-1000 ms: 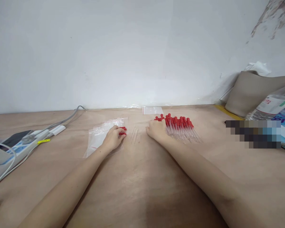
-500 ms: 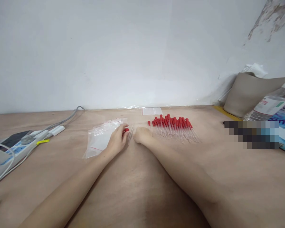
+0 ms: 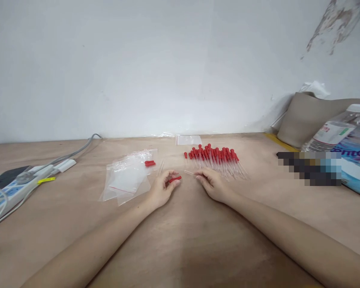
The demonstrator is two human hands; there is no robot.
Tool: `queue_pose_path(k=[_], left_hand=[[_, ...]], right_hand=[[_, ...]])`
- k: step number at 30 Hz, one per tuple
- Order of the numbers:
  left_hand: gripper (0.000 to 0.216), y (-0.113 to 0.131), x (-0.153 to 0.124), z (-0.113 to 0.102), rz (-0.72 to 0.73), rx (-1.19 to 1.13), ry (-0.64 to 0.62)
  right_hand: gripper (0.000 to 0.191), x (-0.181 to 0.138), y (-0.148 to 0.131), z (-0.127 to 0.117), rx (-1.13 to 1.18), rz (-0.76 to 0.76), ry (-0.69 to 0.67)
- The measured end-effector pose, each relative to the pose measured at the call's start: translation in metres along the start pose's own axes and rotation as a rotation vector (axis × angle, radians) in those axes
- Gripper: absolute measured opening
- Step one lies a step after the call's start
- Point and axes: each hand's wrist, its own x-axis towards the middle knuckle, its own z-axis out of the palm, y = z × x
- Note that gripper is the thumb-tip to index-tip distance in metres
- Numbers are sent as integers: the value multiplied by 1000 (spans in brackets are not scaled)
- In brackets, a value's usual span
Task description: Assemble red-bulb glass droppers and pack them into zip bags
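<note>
Between the thumb and fingers of my left hand [image 3: 165, 187] is a red rubber dropper bulb [image 3: 175, 179]. My right hand [image 3: 211, 183] pinches a thin clear glass tube [image 3: 189, 172], its free end pointing left towards the bulb; the two are apart. More red bulbs [image 3: 150, 163] lie on the clear zip bags [image 3: 127, 176] to the left. A few loose glass tubes [image 3: 161, 167] rest on the table just behind my left hand. Beyond my right hand lies a pile of droppers [image 3: 214, 156], red bulbs towards the wall, clear tubes towards me.
A flat zip bag [image 3: 189, 140] lies near the wall. At the left are a power strip [image 3: 24, 191], cables and a dark phone [image 3: 10, 179]. On the right stand a plastic bottle [image 3: 333, 132], a grey-brown container [image 3: 300, 120] and a blue packet [image 3: 358, 178].
My hands have moved apart and nearer to me. The glass tube now shows in my right hand, the bulb in my left. Red bulbs on the bags have come into view.
</note>
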Motion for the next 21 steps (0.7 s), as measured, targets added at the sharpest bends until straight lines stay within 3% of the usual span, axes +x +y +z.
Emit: queue_pose_path(k=[6,13,21], left_hand=[[22,-2,-1,-2,31,75,-54],[25,-4,-1,3,-40,-129,-90],[23,13,-5,-2,-31,28,-141]], right_hand=[[20,-1,-6,2,3,-46,-32],[20,0,-9,2,-17,-103,-95],[20,4,-2,-2,80,-85,-205]])
